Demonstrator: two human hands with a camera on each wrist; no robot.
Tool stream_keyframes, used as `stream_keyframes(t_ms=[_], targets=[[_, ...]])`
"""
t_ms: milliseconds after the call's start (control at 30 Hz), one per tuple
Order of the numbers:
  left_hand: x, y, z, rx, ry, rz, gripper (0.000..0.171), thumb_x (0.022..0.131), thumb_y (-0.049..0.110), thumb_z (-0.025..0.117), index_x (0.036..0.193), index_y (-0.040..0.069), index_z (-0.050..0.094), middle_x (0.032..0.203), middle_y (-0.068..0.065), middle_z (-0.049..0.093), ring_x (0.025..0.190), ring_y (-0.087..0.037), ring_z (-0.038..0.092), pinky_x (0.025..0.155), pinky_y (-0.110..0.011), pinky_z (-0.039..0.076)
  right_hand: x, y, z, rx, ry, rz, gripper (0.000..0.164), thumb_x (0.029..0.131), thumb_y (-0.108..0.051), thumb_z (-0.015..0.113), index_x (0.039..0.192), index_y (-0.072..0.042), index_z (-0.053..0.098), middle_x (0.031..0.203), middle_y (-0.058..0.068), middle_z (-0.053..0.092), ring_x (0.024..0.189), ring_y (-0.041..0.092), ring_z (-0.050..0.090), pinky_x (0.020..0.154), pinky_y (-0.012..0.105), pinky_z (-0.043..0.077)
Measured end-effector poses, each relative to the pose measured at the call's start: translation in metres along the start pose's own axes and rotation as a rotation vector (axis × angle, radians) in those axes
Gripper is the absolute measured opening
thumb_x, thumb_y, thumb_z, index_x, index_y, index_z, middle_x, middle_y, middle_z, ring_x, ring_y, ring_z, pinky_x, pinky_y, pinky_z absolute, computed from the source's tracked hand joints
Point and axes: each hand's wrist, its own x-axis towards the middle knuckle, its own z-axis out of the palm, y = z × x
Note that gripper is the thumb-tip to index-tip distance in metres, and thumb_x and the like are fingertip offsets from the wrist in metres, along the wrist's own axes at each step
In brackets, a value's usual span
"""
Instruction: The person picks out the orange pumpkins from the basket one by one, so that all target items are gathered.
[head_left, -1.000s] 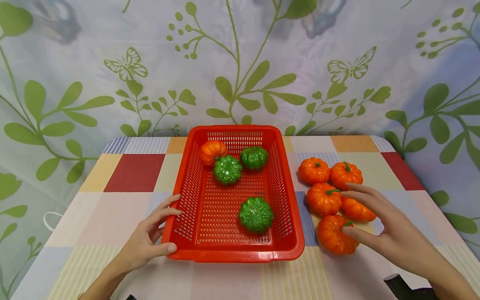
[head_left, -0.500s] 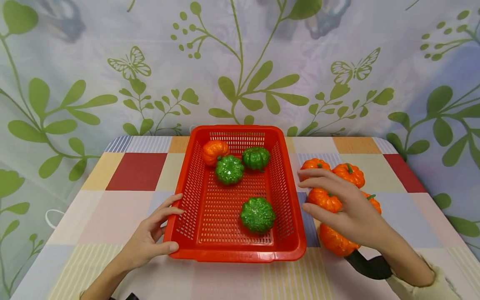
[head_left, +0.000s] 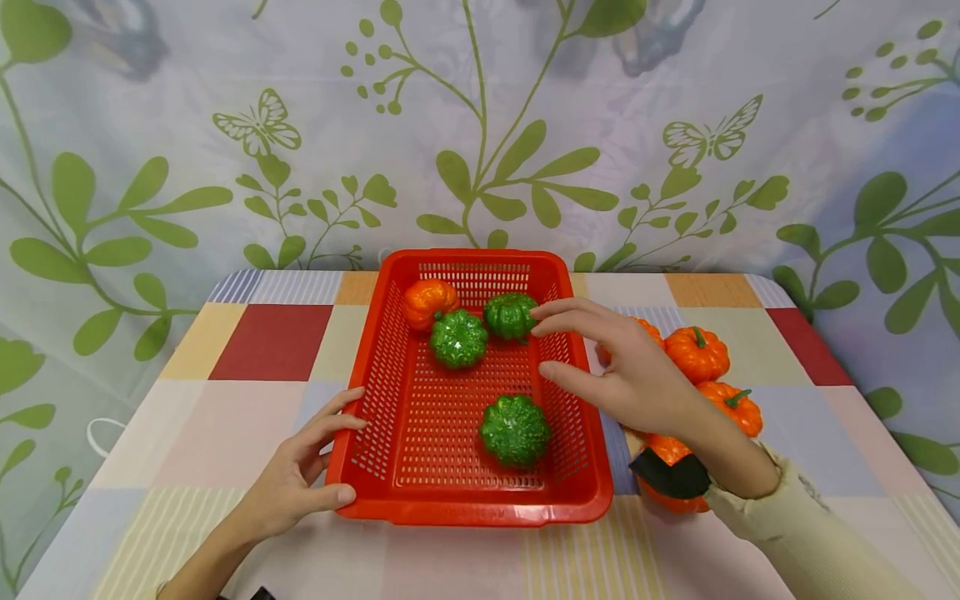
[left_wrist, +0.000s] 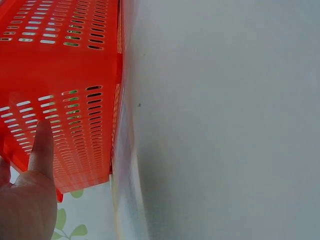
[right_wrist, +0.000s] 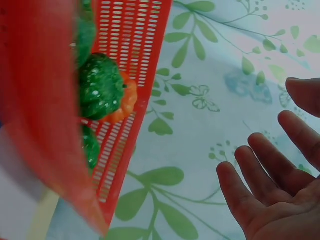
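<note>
A red perforated plastic basket (head_left: pixel 472 512) sits on the table. My left hand (head_left: pixel 288 483) holds its front left corner, fingertips over the side rim and thumb at the corner; in the left wrist view one finger (left_wrist: pixel 42 147) lies along the outer wall. Inside are three green toy pumpkins, one near the front (head_left: pixel 514 430), and an orange pumpkin (head_left: pixel 427 302) at the back left. My right hand (head_left: pixel 622 367) hovers over the right rim, fingers spread and holding nothing. Its fingertips overlap the edge of the back right green pumpkin (head_left: pixel 510 316) in the head view.
Several orange pumpkins (head_left: pixel 696 352) with green stems lie right of the basket, partly hidden by my right arm and its black strap (head_left: pixel 671 473). A patchwork cloth (head_left: pixel 270 342) covers the table. Behind it hangs a leaf-patterned curtain (head_left: pixel 322 125).
My right hand has moved left from above the loose orange pumpkins to over the basket's right side, empty throughout. My left hand and the pumpkins stay in place.
</note>
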Motion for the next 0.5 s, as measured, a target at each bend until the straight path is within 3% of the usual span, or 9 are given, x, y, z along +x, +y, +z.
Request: stream_keyframes(t_ms=[167, 300, 500], targets=[[0.0, 0.0, 0.0, 0.003, -0.005, 0.01, 0.058, 0.078, -0.016, 0.067, 0.132, -0.007, 0.047, 0.16, -0.015, 0.018, 0.134, -0.021, 0.038, 0.089, -0.04, 0.054, 0.024, 0.002, 0.009, 0.051, -0.031, -0.009, 0.028, 0.088, -0.006, 0.073, 0.115, -0.009, 0.066, 0.128, 0.001, 0.06, 0.122, 0.017, 0.052, 0.101, 0.041, 0.044], [-0.001, 0.0, 0.0, 0.011, -0.008, 0.028, 0.058, 0.077, -0.018, 0.067, 0.131, -0.008, 0.047, 0.159, -0.017, 0.017, 0.134, -0.021, 0.039, 0.09, -0.038, 0.054, 0.045, 0.008, 0.018, 0.039, -0.072, -0.039, 0.029, 0.089, -0.008, 0.073, 0.116, -0.004, 0.065, 0.124, 0.005, 0.061, 0.121, 0.019, 0.052, 0.101, 0.042, 0.044], [-0.001, -0.001, 0.0, 0.017, -0.005, 0.034, 0.059, 0.077, -0.019, 0.067, 0.131, -0.008, 0.048, 0.159, -0.017, 0.018, 0.134, -0.02, 0.04, 0.089, -0.037, 0.054, 0.076, 0.023, 0.038, 0.002, -0.145, 0.042, 0.037, 0.09, -0.014, 0.072, 0.124, -0.004, 0.062, 0.124, 0.006, 0.062, 0.117, 0.018, 0.054, 0.099, 0.041, 0.044]])
